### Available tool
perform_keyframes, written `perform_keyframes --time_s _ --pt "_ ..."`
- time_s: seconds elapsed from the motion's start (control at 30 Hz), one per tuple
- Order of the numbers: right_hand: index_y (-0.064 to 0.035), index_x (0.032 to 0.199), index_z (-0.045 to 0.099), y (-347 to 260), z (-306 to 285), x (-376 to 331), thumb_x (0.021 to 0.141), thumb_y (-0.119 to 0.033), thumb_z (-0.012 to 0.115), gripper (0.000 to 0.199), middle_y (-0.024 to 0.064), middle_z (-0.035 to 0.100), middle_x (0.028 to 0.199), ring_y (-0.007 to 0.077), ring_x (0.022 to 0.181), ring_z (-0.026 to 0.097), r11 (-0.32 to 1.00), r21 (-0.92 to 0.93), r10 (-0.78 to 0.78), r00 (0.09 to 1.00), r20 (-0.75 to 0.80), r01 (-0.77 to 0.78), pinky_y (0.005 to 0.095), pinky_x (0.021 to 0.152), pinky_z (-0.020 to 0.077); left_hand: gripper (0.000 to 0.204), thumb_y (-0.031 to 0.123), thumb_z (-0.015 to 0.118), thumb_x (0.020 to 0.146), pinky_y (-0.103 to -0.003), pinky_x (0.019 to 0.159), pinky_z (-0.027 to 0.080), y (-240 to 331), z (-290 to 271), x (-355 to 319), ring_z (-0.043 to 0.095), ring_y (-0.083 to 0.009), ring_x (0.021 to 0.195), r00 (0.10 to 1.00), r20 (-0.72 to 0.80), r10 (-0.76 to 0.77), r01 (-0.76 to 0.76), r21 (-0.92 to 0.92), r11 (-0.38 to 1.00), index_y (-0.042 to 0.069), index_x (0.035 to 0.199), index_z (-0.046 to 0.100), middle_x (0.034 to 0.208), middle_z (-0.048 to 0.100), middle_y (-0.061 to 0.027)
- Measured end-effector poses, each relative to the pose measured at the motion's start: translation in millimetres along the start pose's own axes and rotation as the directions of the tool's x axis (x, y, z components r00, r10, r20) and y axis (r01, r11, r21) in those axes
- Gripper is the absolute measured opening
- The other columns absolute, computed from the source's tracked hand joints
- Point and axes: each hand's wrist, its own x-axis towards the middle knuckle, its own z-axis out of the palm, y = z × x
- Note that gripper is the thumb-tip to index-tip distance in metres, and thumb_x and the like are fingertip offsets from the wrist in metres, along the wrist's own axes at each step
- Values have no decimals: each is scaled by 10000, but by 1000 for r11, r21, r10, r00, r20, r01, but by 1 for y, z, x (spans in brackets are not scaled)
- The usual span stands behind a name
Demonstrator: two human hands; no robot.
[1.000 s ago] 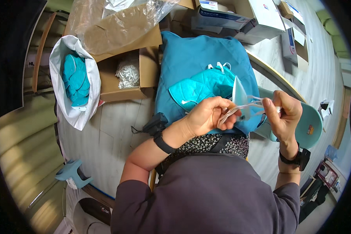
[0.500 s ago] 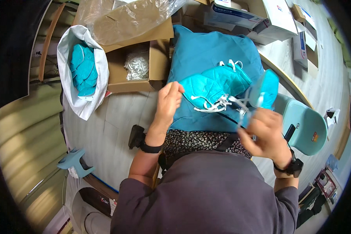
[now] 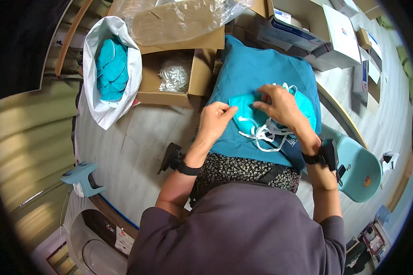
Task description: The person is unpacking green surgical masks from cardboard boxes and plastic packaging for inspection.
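Now both hands have come down onto the teal masks (image 3: 250,114) heaped on the cloth (image 3: 261,73) in the lap, left hand (image 3: 214,120) pinching a mask edge, right hand (image 3: 282,105) pressing the pile, its earlier mask apparently set down.

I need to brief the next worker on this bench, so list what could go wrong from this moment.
1. The white straps lie looped and crossed below the teal mask under the right hand; they may tangle or snag when it is lifted.
2. The left hand pinches only the mask's edge, so it could slip or crease.
3. The blue cloth overhangs the lap and could slide.
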Motion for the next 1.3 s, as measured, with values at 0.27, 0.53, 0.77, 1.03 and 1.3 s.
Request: perform_keyframes --time_s 0.27,0.53,0.77,1.03,1.3 --pt "3 851 634 -61 -62 -14 751 11 760 161 112 602 790 249 728 584 862 147 -353 781 -515 486 329 638 463 156 129 726 887 -214 478 267 67 -8 -8 331 8 562 948 -89 306 -319 -242 916 -21 920 699 584 395 101" --pt "16 927 651 -72 -115 -16 858 -68 737 138 13 634 818 68 721 543 869 145 -271 698 -663 474 212 639 440 179 138 652 942 -240 543 364 117 28 13 450 -31 634 841 182 509 -414 -387 824 -21 865 679 708 585 30" --pt "24 983 673 -26 -146 -2 911 -56 686 108 -6 661 845 39 768 578 840 368 -54 736 -675 399 170 699 440 306 208 622 963 -268 591 375 129 21 -5 483 -111 657 686 356 635 -443 -487 753 3 737 652 793 544 -42" --pt "-18 946 656 44 -106 -20 938 -98 650 81 -27 624 792 35 662 533 608 788 272 908 -317 93 176 609 416 382 377 659 931 -292 664 325 192 -59 -42 405 -155 790 511 -45 858 -388 -903 183 180 605 636 853 431 16" --pt "4 933 632 48 -49 -28 918 -114 657 122 15 642 801 78 695 576 899 433 186 948 -258 -59 229 638 455 390 291 542 1015 -191 521 278 176 -12 -27 385 -16 597 834 347 429 -102 -668 737 11 795 701 639 508 50"
